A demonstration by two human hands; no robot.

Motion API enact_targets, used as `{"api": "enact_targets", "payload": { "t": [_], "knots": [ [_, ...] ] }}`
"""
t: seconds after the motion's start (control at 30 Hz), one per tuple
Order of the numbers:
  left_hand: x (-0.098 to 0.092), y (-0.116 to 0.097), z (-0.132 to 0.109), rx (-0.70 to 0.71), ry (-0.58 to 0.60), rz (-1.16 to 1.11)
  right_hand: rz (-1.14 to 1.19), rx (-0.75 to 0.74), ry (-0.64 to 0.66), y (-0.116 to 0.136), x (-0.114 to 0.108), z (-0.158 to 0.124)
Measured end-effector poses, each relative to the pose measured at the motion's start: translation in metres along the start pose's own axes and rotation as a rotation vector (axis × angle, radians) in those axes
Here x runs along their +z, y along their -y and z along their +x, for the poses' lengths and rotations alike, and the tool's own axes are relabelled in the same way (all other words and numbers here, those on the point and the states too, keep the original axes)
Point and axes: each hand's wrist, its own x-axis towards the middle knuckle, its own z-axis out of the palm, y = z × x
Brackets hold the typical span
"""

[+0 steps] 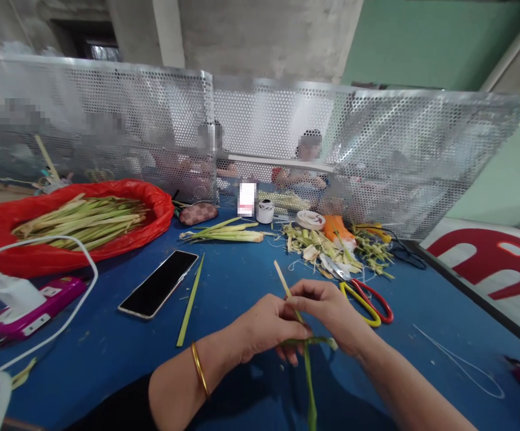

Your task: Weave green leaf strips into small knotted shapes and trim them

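Observation:
My left hand (271,329), a gold bangle on its wrist, pinches green plant strips near the table's front. Closed on the upper part of the same work, my right hand (320,305) has its thumb and fingers pressed together. A pale strip end (281,276) sticks up past the fingers, and a long green leaf strip (309,383) hangs down toward me. Another short piece crosses sideways beneath the hands; where the strips meet is partly hidden by my fingers. Scissors (363,299) with red and yellow handles lie just right of my right hand. A single flat leaf strip (191,302) rests to the left.
A red plastic bag (152,230) full of leaf strips stands at left, near a purple power strip (57,296) with a white cable. A phone (159,284) lies flat. Trimmings (314,248) pile up at back right before a perforated metal screen (273,120); people sit behind it.

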Motion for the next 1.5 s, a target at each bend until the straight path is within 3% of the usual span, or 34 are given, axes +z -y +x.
{"api": "enact_targets", "payload": {
  "t": [0.13, 0.23, 0.3, 0.4, 0.5, 0.57, 0.7, 1.03, 1.13, 1.33, 1.43, 1.5],
  "knots": [
    [0.004, 0.000, 0.001, -0.023, -0.039, 0.031, 0.160, 0.079, -0.023, 0.000, 0.008, -0.002],
    [0.003, 0.000, 0.003, -0.057, -0.095, 0.050, 0.091, -0.004, -0.060, 0.001, 0.008, -0.004],
    [0.000, 0.000, 0.004, -0.048, -0.122, 0.035, -0.112, -0.220, -0.169, 0.002, 0.008, -0.007],
    [-0.007, 0.002, 0.006, 0.017, -0.187, -0.064, -0.568, -0.681, -0.300, 0.003, 0.011, -0.015],
    [-0.014, 0.002, 0.009, 0.011, -0.316, -0.228, -0.978, -1.024, -0.243, 0.001, 0.017, -0.022],
    [-0.018, 0.001, 0.010, -0.015, -0.383, -0.345, -1.171, -1.139, -0.167, -0.003, 0.021, -0.024],
    [-0.022, -0.002, 0.010, -0.020, -0.410, -0.537, -1.332, -1.131, -0.156, -0.011, 0.024, -0.018],
    [-0.028, -0.007, 0.011, -0.027, -0.327, -0.878, -1.271, -1.050, -0.188, -0.017, 0.023, -0.013],
    [-0.026, -0.003, 0.012, 0.014, -0.309, -0.912, -1.268, -1.086, -0.211, -0.014, 0.025, -0.018],
    [-0.013, 0.004, 0.016, -0.086, -0.314, -0.829, -1.324, -1.124, -0.066, -0.015, 0.037, -0.017],
    [-0.010, 0.006, 0.016, -0.029, -0.317, -0.773, -1.159, -1.146, -0.082, -0.016, 0.036, -0.015],
    [-0.009, 0.007, 0.016, 0.049, -0.320, -0.716, -0.930, -1.093, -0.184, -0.014, 0.032, -0.015]
  ]
}}
